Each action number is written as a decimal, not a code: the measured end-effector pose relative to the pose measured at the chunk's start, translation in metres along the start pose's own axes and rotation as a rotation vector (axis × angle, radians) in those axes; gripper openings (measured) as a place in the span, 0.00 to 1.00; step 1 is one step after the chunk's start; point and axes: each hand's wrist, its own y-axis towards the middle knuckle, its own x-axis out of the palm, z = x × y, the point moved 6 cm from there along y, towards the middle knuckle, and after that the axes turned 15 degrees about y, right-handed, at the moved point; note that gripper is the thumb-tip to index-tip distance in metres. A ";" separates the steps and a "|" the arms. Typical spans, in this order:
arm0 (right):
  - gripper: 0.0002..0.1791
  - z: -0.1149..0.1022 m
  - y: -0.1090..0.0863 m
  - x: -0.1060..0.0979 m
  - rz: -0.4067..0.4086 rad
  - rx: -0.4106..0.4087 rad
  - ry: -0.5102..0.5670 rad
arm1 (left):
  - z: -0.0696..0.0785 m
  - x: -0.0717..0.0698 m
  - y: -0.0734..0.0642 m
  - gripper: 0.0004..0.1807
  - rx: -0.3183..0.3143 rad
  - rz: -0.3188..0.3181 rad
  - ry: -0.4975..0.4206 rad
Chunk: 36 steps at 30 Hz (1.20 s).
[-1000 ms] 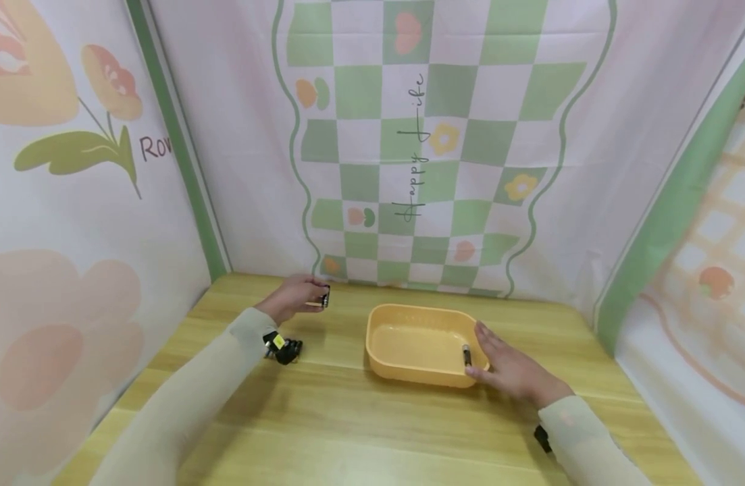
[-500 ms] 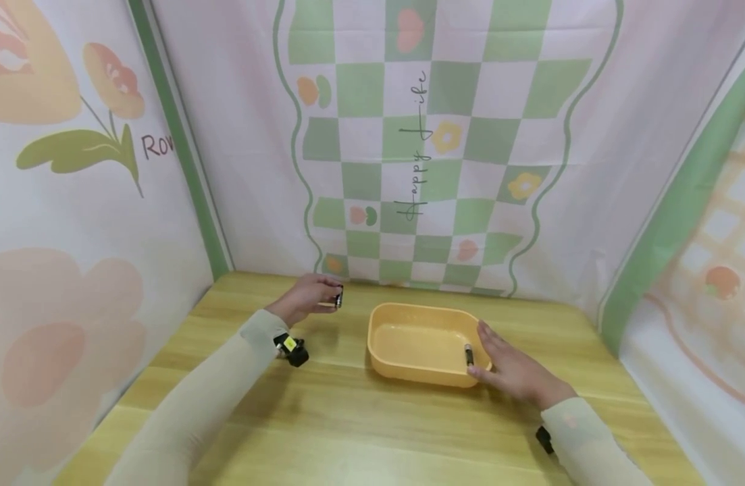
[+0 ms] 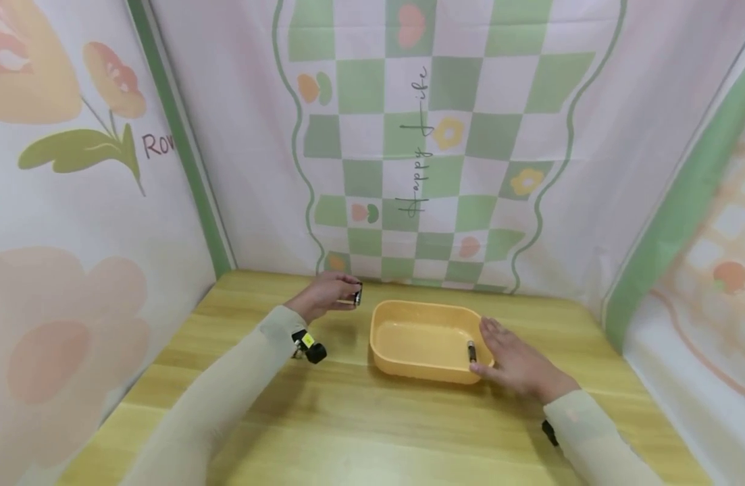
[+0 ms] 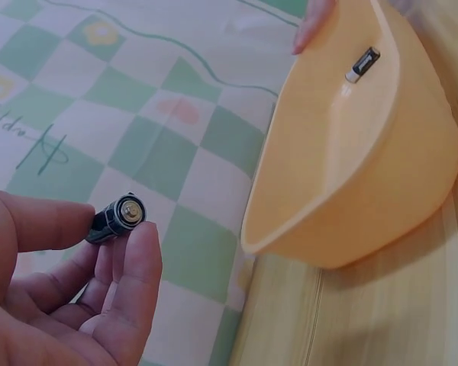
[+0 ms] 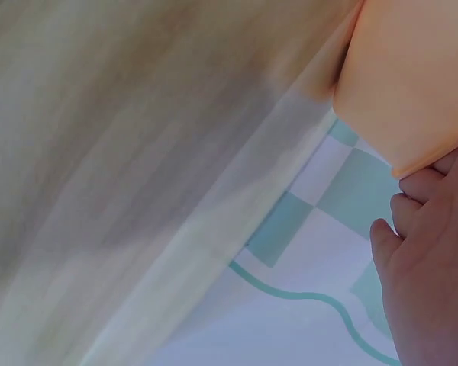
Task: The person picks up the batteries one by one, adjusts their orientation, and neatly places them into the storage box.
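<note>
Currently, left hand [image 3: 326, 297] pinches a black cylindrical battery with metal tip [image 4: 120, 216], above the desk [image 3: 348, 432] toward its far edge, left of the yellow-orange rectangular plastic tray [image 3: 417, 370]. Right hand [image 3: 527, 364] grips tray's right end, facing desk's right edge. Second dark cylindrical battery with silver end [image 3: 472, 352] lies inside tray, right end.

Yellow-orange rounded rectangular tray [image 3: 423, 370] set upright. Dark cylindrical battery [image 4: 118, 219] (metal nub exposed) pinched by left hand [image 3: 325, 297], held apart, left of tray. Second battery [image 3: 472, 352], dark, pale-ended, laid inside near right end.
</note>
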 end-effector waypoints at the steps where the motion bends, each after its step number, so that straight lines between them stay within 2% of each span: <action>1: 0.51 -0.001 0.000 0.000 -0.002 -0.002 -0.003 | 0.001 0.003 0.001 0.17 0.003 -0.006 0.001; 9: 0.50 -0.001 0.001 0.000 0.011 -0.036 -0.063 | 0.005 0.026 0.010 0.16 0.005 -0.036 -0.016; 23: 0.51 -0.001 0.001 0.000 -0.028 -0.018 -0.103 | 0.011 0.066 0.029 0.13 -0.009 -0.119 -0.057; 29: 0.51 -0.004 0.002 -0.001 -0.026 -0.021 -0.099 | 0.016 0.074 0.032 0.14 -0.017 -0.129 -0.038; 36: 0.51 -0.003 0.002 -0.001 -0.038 -0.011 -0.083 | 0.009 0.083 0.040 0.13 -0.027 -0.139 -0.040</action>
